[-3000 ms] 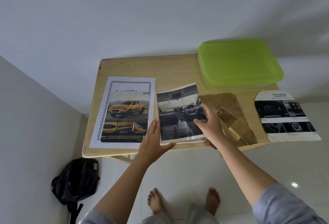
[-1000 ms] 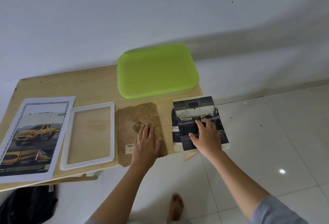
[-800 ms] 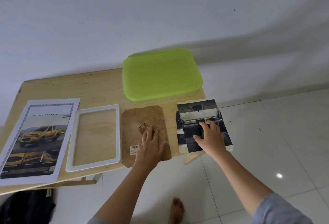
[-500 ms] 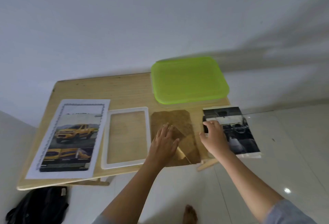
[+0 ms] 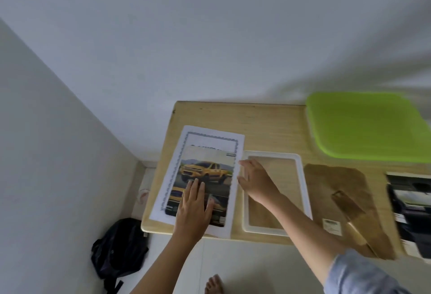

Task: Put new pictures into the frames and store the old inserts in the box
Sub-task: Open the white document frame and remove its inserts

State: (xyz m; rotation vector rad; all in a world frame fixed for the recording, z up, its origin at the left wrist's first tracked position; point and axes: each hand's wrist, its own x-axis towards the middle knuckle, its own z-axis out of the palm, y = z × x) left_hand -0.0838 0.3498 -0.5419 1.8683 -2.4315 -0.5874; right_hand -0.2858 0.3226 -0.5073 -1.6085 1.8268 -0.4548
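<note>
Green-lidded box [image 5: 366, 125] sits closed; its contents hidden.

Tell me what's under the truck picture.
A white bordered sheet, lying on the table. The truck picture covers its middle, so any print there is hidden. The left hand rests on top.

Yellow truck on my picture [image 5: 207, 172], over a white sheet [image 5: 210, 137] with blue-grey patterned border. Frame [image 5: 303, 188] white. Backing board [image 5: 338, 181] mottled brown. Box lid [image 5: 363, 128] lime green. My sleeve [image 5: 363, 275] light blue.
</note>
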